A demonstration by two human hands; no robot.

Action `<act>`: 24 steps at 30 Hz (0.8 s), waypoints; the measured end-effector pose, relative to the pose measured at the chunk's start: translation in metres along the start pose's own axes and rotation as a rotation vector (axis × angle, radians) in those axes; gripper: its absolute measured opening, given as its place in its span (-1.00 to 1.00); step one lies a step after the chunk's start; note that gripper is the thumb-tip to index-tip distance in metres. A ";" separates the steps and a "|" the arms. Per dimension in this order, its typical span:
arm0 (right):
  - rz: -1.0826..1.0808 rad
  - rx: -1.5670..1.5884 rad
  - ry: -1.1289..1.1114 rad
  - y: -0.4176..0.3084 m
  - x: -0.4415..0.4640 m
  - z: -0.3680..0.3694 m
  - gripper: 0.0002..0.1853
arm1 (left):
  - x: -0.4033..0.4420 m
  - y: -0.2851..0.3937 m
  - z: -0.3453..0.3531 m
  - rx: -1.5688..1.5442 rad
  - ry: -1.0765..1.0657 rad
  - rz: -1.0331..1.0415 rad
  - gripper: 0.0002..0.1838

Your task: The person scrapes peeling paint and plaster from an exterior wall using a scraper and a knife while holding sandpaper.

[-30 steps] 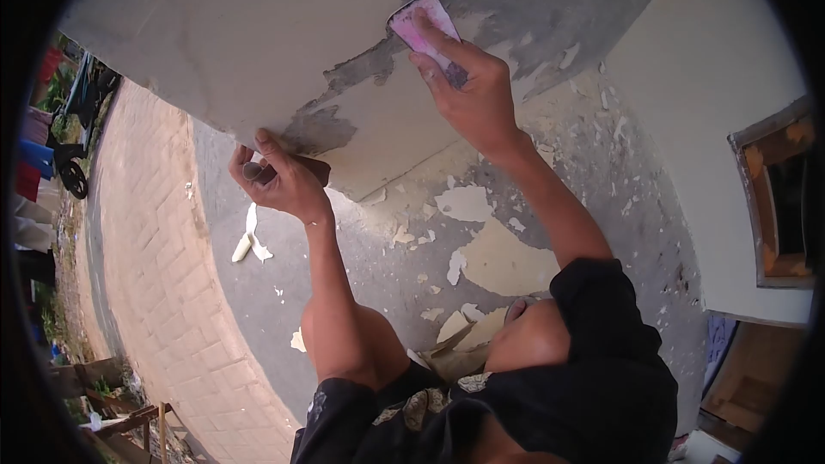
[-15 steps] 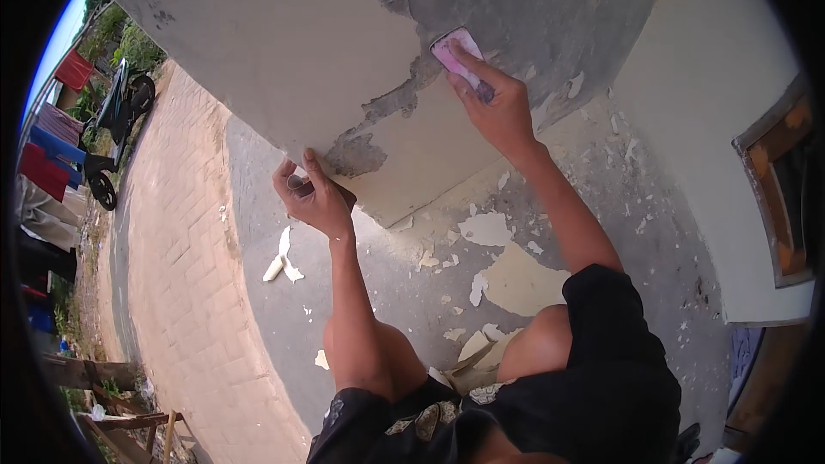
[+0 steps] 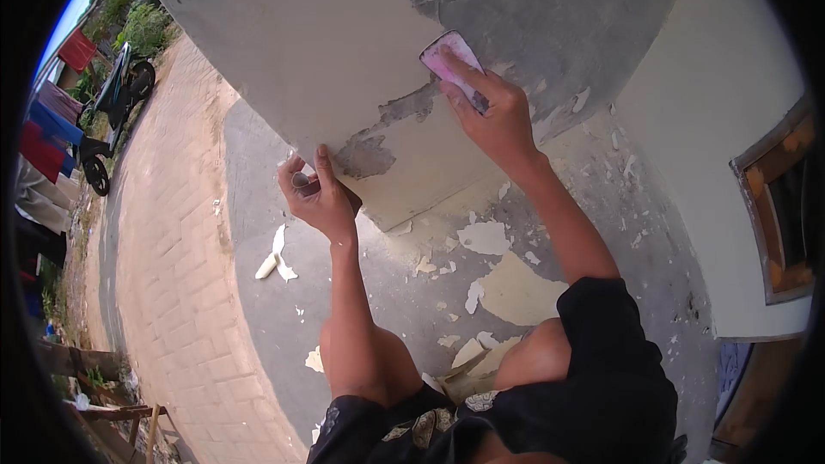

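Observation:
My right hand (image 3: pixel 496 116) presses a pink and white flat scraper (image 3: pixel 457 64) against the wall (image 3: pixel 318 43), where cream paint borders bare grey plaster. At the wall's lower left corner, my left hand (image 3: pixel 322 198) is wrapped round a dark tool (image 3: pixel 351 198) with a round handle end; its blade is mostly hidden behind my fingers and the wall edge. A small grey patch (image 3: pixel 365 155) of bare plaster shows just right of my left hand.
Paint flakes (image 3: pixel 520 290) lie over the grey floor (image 3: pixel 266 326) below the wall. A brick path (image 3: pixel 172 232) runs along the left, with a motorbike (image 3: pixel 120 99) and hanging clothes (image 3: pixel 51 125) beyond. On the right is a wooden window frame (image 3: pixel 769 198).
Since a second ago the view has shifted, so the wall corner and both hands appear farther right and lower. Over the last half second the scraper has moved slightly left along the paint edge.

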State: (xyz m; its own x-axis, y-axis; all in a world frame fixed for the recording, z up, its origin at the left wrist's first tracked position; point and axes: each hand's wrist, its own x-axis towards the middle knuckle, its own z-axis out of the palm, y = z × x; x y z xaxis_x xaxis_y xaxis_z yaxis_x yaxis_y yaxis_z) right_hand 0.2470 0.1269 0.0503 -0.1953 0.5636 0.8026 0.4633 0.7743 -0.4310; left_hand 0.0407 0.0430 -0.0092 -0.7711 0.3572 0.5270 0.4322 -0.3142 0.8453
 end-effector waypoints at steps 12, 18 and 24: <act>0.040 0.039 -0.026 -0.015 -0.001 0.004 -0.53 | 0.006 0.002 -0.004 -0.098 -0.064 0.012 -0.74; 0.116 0.167 -0.225 -0.018 -0.039 0.005 -0.42 | 0.018 -0.004 -0.017 -0.177 -0.122 -0.086 -0.75; 0.355 0.055 -1.296 -0.059 -0.085 0.011 -0.21 | 0.031 0.005 -0.024 -0.200 0.070 -0.085 -0.68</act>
State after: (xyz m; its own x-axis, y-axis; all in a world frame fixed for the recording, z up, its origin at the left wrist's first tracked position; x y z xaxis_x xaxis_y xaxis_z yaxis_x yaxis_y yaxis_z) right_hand 0.2271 0.0360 0.0027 -0.7577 0.5756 -0.3075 0.6304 0.5236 -0.5732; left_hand 0.0075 0.0316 0.0093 -0.8345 0.3298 0.4415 0.2683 -0.4567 0.8482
